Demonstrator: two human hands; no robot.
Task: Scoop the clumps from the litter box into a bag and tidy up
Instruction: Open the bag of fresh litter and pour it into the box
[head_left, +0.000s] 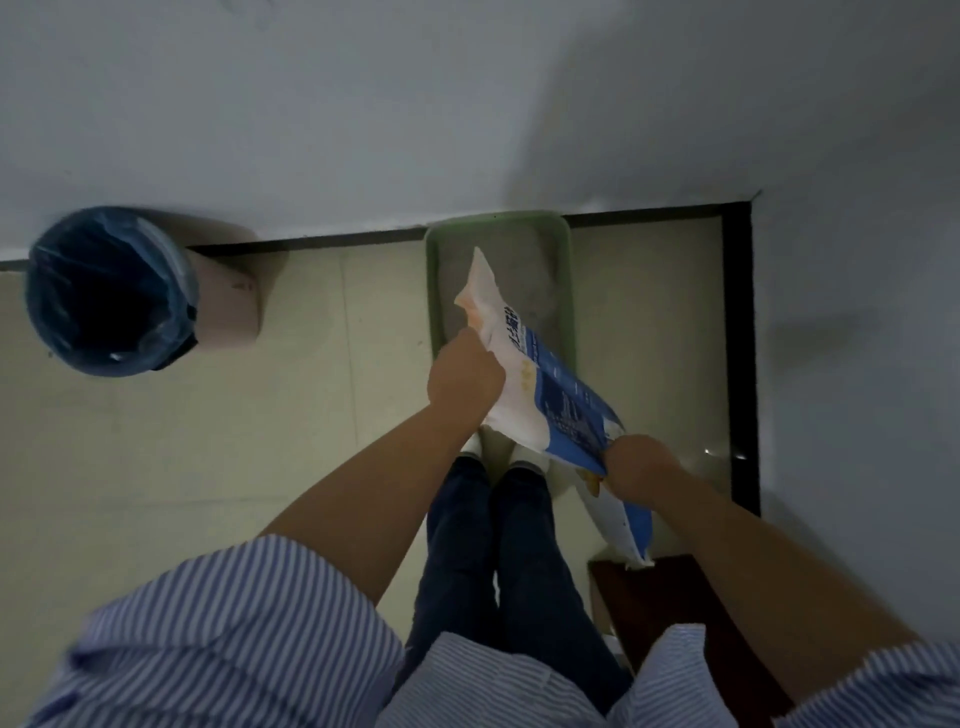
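Note:
A green litter box (565, 291) with grey litter sits on the floor against the wall, just beyond my feet. I hold a blue and white litter bag (540, 389) tilted over it, its far corner pointing down into the box. My left hand (465, 376) grips the bag near its upper side. My right hand (636, 465) grips the bag's lower end, closer to me. Whether litter is falling from the bag I cannot tell.
A bin lined with a blue bag (111, 291) stands at the left by the wall, a pink box (228, 301) beside it. A dark brown piece of furniture (675, 613) is by my right leg. A black skirting strip (740, 353) edges the corner at right.

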